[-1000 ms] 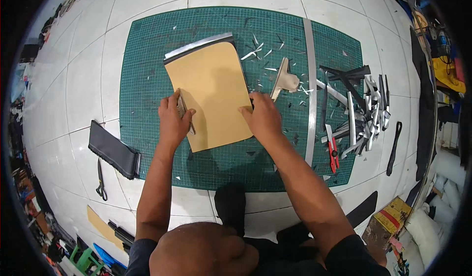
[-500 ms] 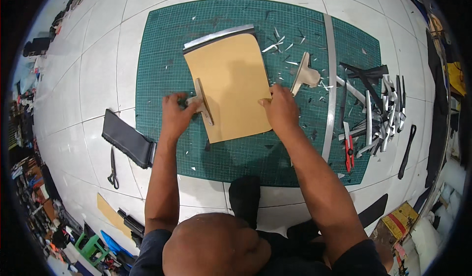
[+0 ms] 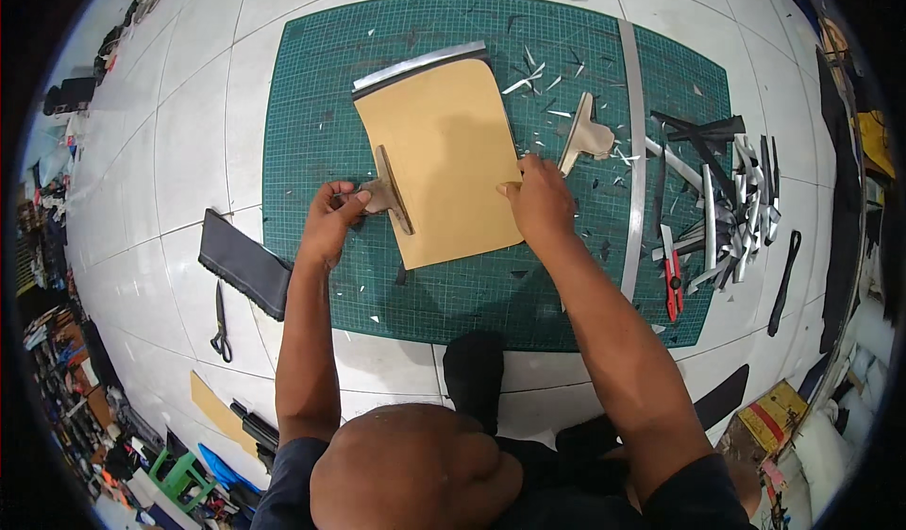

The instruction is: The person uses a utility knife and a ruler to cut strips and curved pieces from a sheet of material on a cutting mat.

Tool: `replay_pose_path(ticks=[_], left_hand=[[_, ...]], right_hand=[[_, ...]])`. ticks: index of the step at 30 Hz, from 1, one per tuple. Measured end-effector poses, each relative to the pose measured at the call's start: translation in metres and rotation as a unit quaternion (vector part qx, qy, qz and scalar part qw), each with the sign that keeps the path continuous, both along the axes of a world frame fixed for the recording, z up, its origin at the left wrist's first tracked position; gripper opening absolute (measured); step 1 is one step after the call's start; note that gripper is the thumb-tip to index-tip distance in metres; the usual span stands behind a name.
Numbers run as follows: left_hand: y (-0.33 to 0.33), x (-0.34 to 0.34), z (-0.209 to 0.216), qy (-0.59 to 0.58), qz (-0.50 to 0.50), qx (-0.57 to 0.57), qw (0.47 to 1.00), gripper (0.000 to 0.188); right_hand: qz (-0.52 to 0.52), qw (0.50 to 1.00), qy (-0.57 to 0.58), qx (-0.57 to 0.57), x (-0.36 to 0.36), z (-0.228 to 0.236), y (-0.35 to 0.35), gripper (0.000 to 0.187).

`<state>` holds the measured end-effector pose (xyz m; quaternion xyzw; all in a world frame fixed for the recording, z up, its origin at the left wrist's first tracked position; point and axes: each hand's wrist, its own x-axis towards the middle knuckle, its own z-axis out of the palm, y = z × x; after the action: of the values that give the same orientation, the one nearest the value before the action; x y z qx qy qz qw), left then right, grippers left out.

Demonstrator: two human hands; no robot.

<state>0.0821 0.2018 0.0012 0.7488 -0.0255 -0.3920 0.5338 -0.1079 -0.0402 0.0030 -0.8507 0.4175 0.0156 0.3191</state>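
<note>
A tan pattern board (image 3: 453, 171) lies at a slight tilt over dark material on a green cutting mat (image 3: 311, 124). Dark material with a silvery strip (image 3: 420, 66) shows past its far edge. A wide metal bulldog clip (image 3: 387, 195) grips the board's left edge. My left hand (image 3: 327, 226) has thumb and fingers closed at the clip's handle. On the other side my right hand (image 3: 545, 204) pinches the board's right edge, thumb on top, fingers partly hidden. Another bulldog clip (image 3: 587, 135) rests on the mat just beyond my right hand.
Right of a steel ruler (image 3: 633, 152) lie a red cutter knife (image 3: 672, 275) and a heap of black and silvery offcuts (image 3: 741, 209). Small scraps (image 3: 528, 72) dot the mat. Left are a folded dark piece (image 3: 243, 266) and scissors (image 3: 220, 327). My foot (image 3: 474, 379) is at the near edge.
My left hand has shifted slightly outward on the clip's handle, its fingers drawn back. The view has moved slightly; my right hand keeps its place on the board's edge.
</note>
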Motion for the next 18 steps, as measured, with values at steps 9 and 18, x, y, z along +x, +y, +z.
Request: replay_pose_path(ticks=[9, 18], left_hand=[[0.058, 0.008, 0.025, -0.124, 0.119, 0.116, 0.978, 0.047], [-0.018, -0.048, 0.005, -0.124, -0.108, 0.098, 0.982, 0.041]], right_hand=[[0.012, 0.999, -0.013, -0.028, -0.003, -0.002, -0.001, 0.035], [0.001, 1.0, -0.011, 0.004, 0.001, 0.001, -0.003, 0.04]])
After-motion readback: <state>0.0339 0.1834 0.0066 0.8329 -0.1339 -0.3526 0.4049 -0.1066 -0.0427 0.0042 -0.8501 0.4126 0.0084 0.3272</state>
